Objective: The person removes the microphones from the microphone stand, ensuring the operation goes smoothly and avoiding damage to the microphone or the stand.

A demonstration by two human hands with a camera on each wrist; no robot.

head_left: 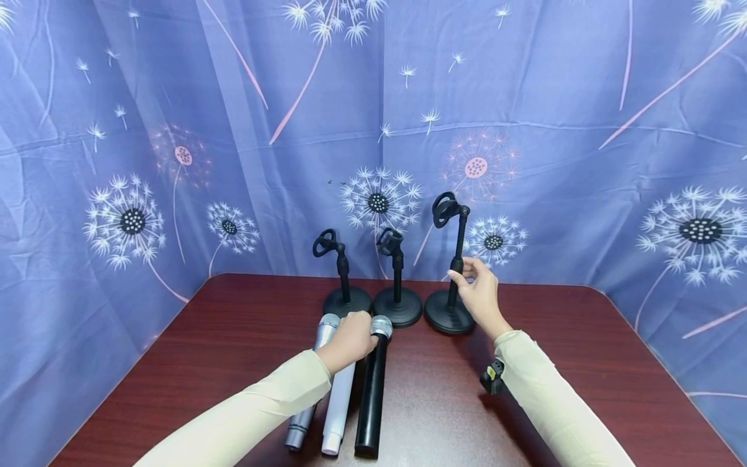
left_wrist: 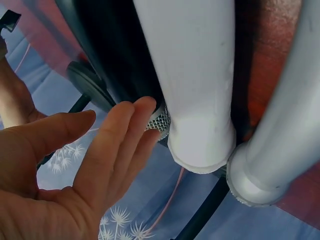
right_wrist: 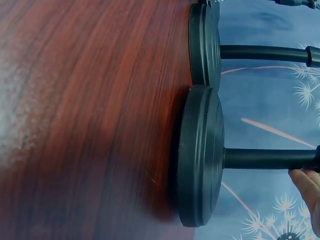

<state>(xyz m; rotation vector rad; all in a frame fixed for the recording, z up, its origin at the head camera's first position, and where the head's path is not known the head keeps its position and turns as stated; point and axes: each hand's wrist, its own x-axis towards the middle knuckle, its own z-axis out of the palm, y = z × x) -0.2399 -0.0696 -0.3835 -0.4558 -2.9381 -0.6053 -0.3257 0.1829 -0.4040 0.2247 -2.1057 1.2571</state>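
Note:
My right hand pinches the pole of the tallest black desk microphone stand at its collar; the round base stays on the table. In the right wrist view only some fingertips show beside the pole. My left hand is over the upper ends of the microphones. The left wrist view shows its thumb apart from extended fingers, whose tips are at the black microphone. Alongside lie a white microphone, its head hidden by the hand, and a silver-grey microphone.
Two shorter black stands, a middle one and a left one, are lined up left of the tall stand. A blue dandelion-print curtain hangs behind the reddish-brown table. A small black device is on the right wrist.

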